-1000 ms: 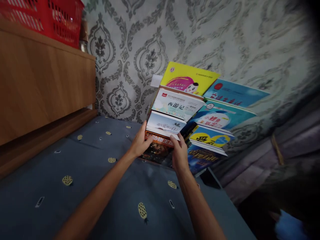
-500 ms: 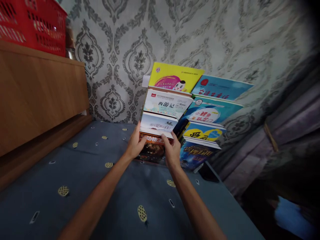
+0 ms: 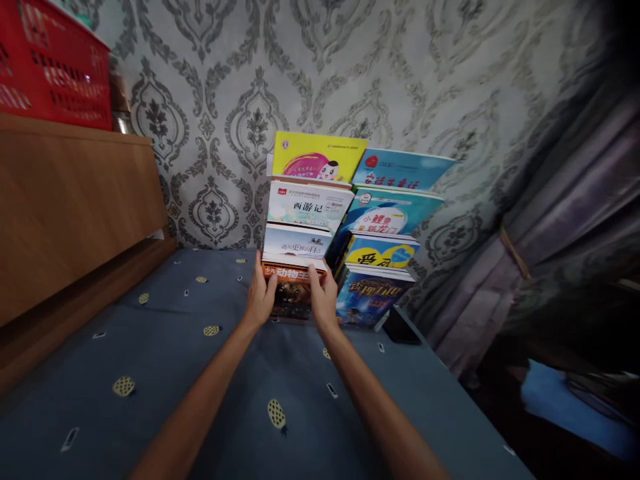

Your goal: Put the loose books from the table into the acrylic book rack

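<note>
Two rows of overlapping books lean against the patterned wall at the far end of a blue bedspread [image 3: 150, 360]. My left hand [image 3: 260, 297] and my right hand [image 3: 324, 299] grip the two sides of the front book [image 3: 293, 293] of the left row, a dark one with an orange title band. Behind it stand a white-covered book [image 3: 295, 243], another white one [image 3: 307, 203] and a yellow one [image 3: 315, 155]. The right row holds a dark blue book [image 3: 373, 297] at the front, then a yellow and blue one [image 3: 383, 253].
A wooden headboard [image 3: 70, 207] runs along the left with a red plastic basket [image 3: 45, 67] on top. Purple curtains [image 3: 565, 220] hang at the right. A dark flat object [image 3: 400, 330] lies on the bed by the right row of books.
The view has swung right and levelled, so the books now look upright and sit nearer the middle. Both hands stay on the front book of the left row.
</note>
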The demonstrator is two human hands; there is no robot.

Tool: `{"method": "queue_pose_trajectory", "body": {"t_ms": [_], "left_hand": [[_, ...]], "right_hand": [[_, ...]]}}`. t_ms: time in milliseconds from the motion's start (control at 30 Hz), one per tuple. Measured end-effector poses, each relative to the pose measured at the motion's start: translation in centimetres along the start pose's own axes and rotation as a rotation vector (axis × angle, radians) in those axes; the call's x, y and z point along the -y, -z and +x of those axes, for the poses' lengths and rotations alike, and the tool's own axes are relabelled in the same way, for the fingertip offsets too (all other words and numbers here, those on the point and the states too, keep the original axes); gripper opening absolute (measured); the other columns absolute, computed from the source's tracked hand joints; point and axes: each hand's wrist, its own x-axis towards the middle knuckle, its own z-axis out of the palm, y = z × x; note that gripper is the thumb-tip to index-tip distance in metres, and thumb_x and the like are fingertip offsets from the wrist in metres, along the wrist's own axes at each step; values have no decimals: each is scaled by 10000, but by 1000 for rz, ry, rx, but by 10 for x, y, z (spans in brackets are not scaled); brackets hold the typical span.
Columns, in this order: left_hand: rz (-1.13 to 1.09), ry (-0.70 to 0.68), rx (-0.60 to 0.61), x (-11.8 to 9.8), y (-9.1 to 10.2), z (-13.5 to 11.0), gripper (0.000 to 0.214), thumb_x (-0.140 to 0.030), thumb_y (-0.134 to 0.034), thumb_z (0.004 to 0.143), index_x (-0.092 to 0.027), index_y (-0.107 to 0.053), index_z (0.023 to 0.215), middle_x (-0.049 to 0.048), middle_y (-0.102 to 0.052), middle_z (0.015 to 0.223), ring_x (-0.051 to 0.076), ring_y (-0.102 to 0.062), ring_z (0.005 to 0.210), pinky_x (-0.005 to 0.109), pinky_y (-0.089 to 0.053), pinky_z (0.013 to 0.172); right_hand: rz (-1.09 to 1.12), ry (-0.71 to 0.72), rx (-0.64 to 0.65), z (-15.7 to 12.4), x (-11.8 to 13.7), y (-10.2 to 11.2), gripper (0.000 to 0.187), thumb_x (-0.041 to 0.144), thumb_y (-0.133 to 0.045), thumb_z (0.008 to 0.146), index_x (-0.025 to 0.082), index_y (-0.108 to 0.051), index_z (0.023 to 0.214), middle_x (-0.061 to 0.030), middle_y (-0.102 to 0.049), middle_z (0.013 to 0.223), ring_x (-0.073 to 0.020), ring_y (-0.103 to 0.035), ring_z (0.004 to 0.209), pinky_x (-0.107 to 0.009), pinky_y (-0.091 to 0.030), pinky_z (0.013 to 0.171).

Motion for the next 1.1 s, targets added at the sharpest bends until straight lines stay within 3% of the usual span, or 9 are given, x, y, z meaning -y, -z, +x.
{"method": "queue_pose_trajectory", "body": {"t_ms": [133,300,500,600,700,767,867,967,1100], "left_hand": [[101,-9,-29,9,-1,-9,610,-422,-356,1019,-214,-210,1574,124,-263,1647,227,-192,1545,457,-164,1267],[244,-43,-56,23,-2,-22,615,-431,-316,1029,-191,-189,1581,154,-214,1659,236,-143,1555,487,-148,1267],[383,-86,13,32,8,-29,609,-407,-302,1034,-188,-174,1588,166,-273,1636,251,-174,1547,512,-183,1254],[411,-134,25,21,17,-28,626,-390,-316,1034,-181,-138,1597,168,-263,1639,249,-194,1543,488,-208,1252],[491,-219,-34,-4,22,-24,639,-318,-341,1030,-176,-99,1604,174,-223,1652,258,-167,1549,510,-194,1250],[575,-307,-41,-23,23,-18,610,-253,-343,1022,-180,-155,1598,168,-242,1646,272,-168,1548,557,-149,1249],[675,-410,39,-42,21,-9,553,-204,-358,1007,-200,-309,1558,150,-313,1620,292,-234,1530,604,-83,1241],[740,-430,121,-45,17,-3,505,-211,-365,1008,-204,-403,1512,149,-378,1589,311,-304,1502,643,-40,1223],[803,-421,112,-39,14,0,471,-221,-369,1012,-184,-462,1472,164,-471,1529,309,-382,1460,631,-70,1219]], "right_hand": [[-95,22,-14,-5,0,2,696,649,-471,893,147,-575,1364,-153,-598,1405,-286,-517,1319,-468,-335,1153],[-122,42,-10,-11,0,4,702,655,-408,921,155,-542,1394,-148,-608,1389,-273,-540,1279,-446,-346,1141],[-93,48,29,-9,0,7,700,665,-413,920,167,-543,1394,-138,-615,1381,-275,-529,1303,-437,-353,1138],[-75,39,47,-9,0,12,669,654,-436,918,191,-551,1388,-132,-609,1393,-276,-531,1306,-457,-347,1146],[-50,42,40,-14,0,16,616,611,-459,931,214,-541,1395,-121,-571,1444,-267,-494,1353,-476,-324,1167],[-46,52,35,-20,0,19,597,582,-460,942,208,-530,1401,-125,-548,1466,-262,-482,1367,-480,-316,1176],[-71,67,46,-31,-1,21,585,548,-450,957,188,-513,1413,-136,-554,1457,-259,-492,1359,-473,-327,1174],[-102,78,58,-42,-8,22,580,526,-433,969,178,-501,1427,-138,-550,1464,-260,-484,1370,-467,-329,1178],[-125,66,59,-54,-27,25,599,521,-426,971,169,-481,1453,-137,-506,1510,-263,-454,1404,-471,-319,1192]]}}
